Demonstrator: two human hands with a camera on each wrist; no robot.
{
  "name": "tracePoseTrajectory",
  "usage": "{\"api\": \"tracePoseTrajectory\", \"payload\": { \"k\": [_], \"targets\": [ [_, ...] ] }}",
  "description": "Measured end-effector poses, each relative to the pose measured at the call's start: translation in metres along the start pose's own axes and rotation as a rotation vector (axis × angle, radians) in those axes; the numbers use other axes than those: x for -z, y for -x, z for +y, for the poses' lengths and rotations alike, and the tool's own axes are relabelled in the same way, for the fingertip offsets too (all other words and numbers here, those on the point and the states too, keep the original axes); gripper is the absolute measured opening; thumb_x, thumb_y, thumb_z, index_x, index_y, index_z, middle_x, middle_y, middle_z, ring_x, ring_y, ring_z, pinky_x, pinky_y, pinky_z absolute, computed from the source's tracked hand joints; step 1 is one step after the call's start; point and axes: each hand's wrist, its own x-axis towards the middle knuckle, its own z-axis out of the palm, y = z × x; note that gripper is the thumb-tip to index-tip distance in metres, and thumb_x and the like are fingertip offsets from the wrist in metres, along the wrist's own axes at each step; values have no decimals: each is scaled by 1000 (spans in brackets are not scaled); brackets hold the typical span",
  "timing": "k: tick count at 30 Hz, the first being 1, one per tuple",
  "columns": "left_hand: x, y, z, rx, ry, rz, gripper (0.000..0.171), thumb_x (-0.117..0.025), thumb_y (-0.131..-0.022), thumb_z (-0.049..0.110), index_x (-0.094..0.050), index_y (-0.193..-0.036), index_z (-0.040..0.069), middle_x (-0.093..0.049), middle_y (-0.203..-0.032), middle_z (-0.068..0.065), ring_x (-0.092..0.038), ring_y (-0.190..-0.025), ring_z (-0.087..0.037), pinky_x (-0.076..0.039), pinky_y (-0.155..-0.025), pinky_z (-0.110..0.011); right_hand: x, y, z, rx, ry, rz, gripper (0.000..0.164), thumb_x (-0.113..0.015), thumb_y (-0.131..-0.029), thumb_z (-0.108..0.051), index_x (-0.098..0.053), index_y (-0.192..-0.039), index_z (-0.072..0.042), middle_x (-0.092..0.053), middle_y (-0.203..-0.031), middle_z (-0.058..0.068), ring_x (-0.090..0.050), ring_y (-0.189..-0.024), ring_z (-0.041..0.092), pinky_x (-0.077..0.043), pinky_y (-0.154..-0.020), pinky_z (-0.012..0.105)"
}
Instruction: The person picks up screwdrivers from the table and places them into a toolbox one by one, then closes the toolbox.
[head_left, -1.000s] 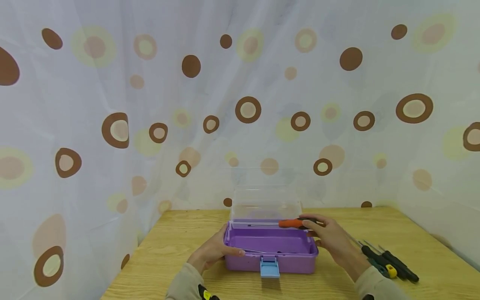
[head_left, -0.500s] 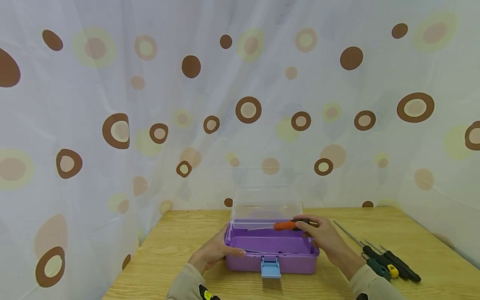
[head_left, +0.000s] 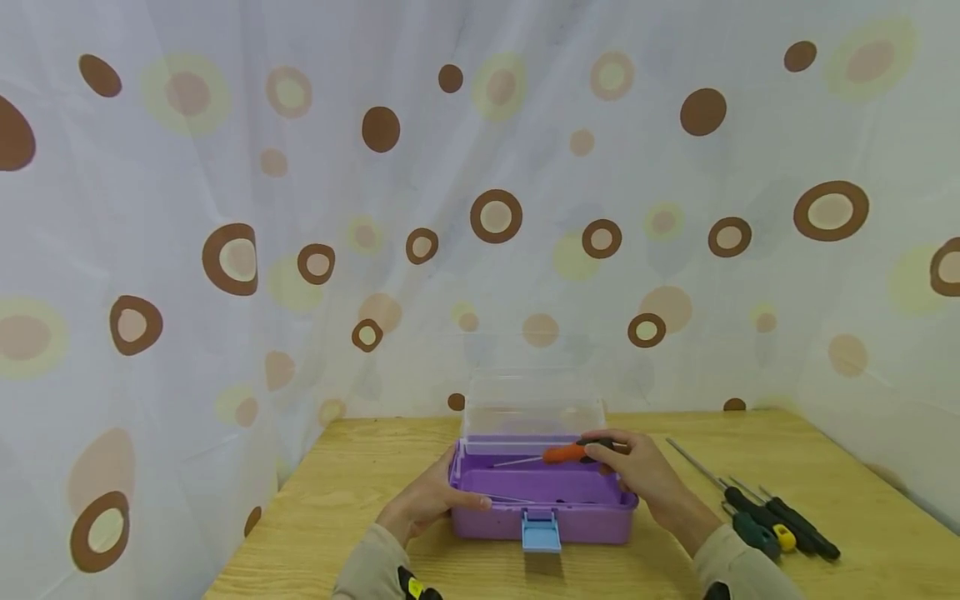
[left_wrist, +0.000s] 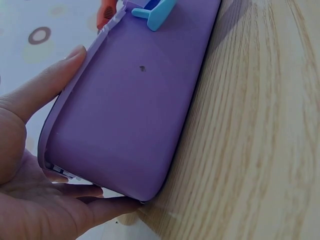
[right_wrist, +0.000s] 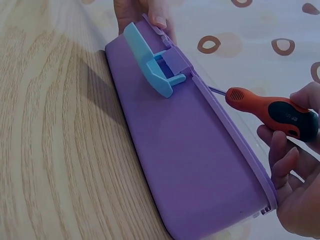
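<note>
A purple toolbox (head_left: pixel 487 525) stands on the table, its clear lid (head_left: pixel 536 408) raised at the back and its light-blue latch (head_left: pixel 542 535) hanging down in front. My left hand (head_left: pixel 426 497) grips the box's left end, thumb on the front rim and fingers against the end wall. Over the box, my right hand (head_left: pixel 643 468) holds a screwdriver with an orange and black handle (right_wrist: pixel 255 104); the shaft points left and slightly down into the opening. Inside, a thin metal shaft (head_left: pixel 512 499) shows along the front; the rest of the floor's contents is hidden by the front wall.
Right of the box lie several tools: black-handled screwdrivers (head_left: pixel 804 527), a dark-green-handled one (head_left: pixel 756 535) and a small yellow part (head_left: pixel 784 537). A curtain with brown circles (head_left: pixel 495 217) hangs behind the wooden table (head_left: pixel 315 500).
My right hand has moved left and slightly down with the screwdriver, whose shaft now slants further into the box. The left hand has stayed on the box's left end.
</note>
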Motion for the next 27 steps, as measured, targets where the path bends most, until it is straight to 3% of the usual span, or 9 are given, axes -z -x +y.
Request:
{"api": "tracePoseTrajectory", "payload": {
  "k": [9, 14, 18, 27],
  "targets": [
    [1, 0, 2, -8, -23, 10, 119, -88, -79, 8, -7, -166, 11, -43, -153, -20, -48, -133, -38, -36, -114, -57, -7, -2, 2, 13, 64, 15, 49, -76, -96, -29, -66, -136, -3, -71, -91, 15, -43, -56, 13, -32, -45, 24],
    [0, 0, 3, -8, -12, 3, 116, -87, -80, 7, -8, -165, 11, -44, -152, -21, -49, -133, -39, -37, -114, -56, -8, -2, 3, 58, 60, 5, 51, -74, -97, -20, -60, -141, 1, -73, -111, 17, -65, -75, 24, -41, -48, 25],
    [-1, 1, 4, -2, -8, 9, 115, -86, -80, 7, -8, -165, 11, -45, -152, -20, -48, -133, -40, -38, -113, -57, -8, 0, -2, 80, 49, 13, 50, -69, -100, -17, -56, -144, 2, -67, -132, 17, -70, -94, 31, -51, -58, 30],
    [-2, 0, 3, 11, 32, -2, 117, -88, -79, 6, -8, -165, 12, -39, -155, -27, -42, -137, -49, -39, -113, -58, 5, 3, -15, 123, -11, 22, 42, -67, -103, -26, -64, -136, -1, -70, -127, 14, -64, -91, 20, -54, -67, 33]
  ]
}}
